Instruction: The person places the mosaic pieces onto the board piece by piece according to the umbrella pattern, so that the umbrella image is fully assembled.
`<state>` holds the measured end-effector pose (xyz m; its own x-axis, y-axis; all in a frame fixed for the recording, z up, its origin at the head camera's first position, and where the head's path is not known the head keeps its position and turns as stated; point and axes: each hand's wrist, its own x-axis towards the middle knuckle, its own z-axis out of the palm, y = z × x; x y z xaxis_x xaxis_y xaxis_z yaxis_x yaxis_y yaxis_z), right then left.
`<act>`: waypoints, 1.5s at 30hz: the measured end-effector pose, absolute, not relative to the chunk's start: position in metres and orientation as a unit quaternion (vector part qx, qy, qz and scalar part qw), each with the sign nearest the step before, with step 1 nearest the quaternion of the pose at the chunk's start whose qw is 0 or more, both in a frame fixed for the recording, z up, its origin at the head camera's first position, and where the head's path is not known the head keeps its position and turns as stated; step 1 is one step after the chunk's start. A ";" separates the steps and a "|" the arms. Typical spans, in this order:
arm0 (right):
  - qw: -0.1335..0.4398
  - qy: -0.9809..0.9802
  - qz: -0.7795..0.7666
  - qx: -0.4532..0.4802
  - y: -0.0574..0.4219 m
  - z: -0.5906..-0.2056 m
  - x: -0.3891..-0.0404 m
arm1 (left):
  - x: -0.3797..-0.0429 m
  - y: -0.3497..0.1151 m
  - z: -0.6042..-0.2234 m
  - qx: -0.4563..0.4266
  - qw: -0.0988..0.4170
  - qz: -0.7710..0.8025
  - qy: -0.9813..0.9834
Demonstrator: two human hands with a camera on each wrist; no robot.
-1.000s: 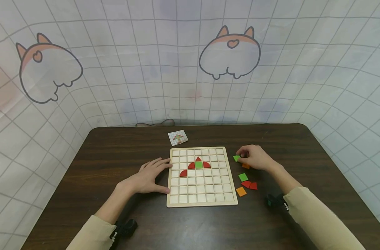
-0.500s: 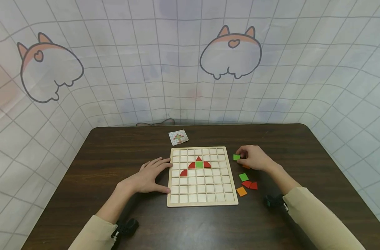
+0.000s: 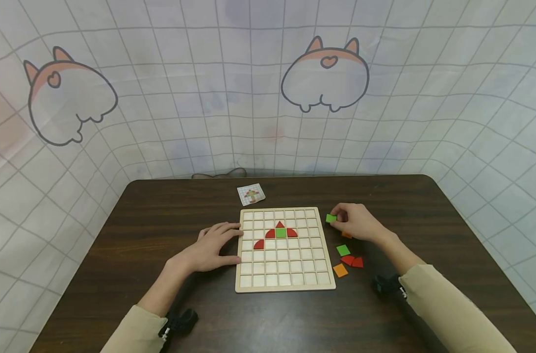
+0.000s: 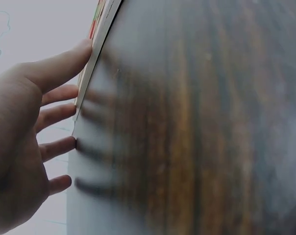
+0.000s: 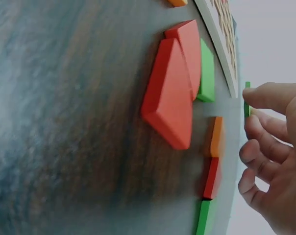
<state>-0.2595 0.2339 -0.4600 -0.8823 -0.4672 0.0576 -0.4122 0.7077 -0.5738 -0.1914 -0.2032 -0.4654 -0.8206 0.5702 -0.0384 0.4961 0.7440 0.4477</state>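
My right hand pinches a green square tile between thumb and fingers, just right of the wooden grid board. In the right wrist view the green tile is seen nearly edge-on, lifted off the table. My left hand rests at the board's left side with fingers spread, its thumb and fingertips touching the rim. On the board lie a red triangle, a green square and several red quarter-circles, one lower left. The left wrist view shows the left fingers against the board's edge.
Loose tiles lie right of the board: a green square, red pieces, an orange square. More sit near the right hand, including a red one. A small pattern card lies behind the board.
The right hand has raised the green tile and shifted it slightly up and left, toward the board. The left thumb has slid a little up the board's edge.
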 end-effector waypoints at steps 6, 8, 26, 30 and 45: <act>0.056 0.916 -0.301 -0.258 0.225 -0.455 -0.255 | -0.192 -0.202 -0.466 0.281 0.075 0.219 0.931; 0.057 0.913 -0.303 -0.265 0.221 -0.454 -0.253 | -0.192 -0.201 -0.466 0.279 0.075 0.222 0.931; 0.081 0.887 -0.317 -0.326 0.177 -0.447 -0.241 | -0.193 -0.201 -0.461 0.276 0.103 0.228 0.928; 0.091 0.881 -0.322 -0.334 0.169 -0.448 -0.241 | -0.193 -0.201 -0.460 0.272 0.110 0.227 0.929; 0.103 0.871 -0.313 -0.365 0.135 -0.453 -0.234 | -0.195 -0.201 -0.464 0.274 0.110 0.225 0.928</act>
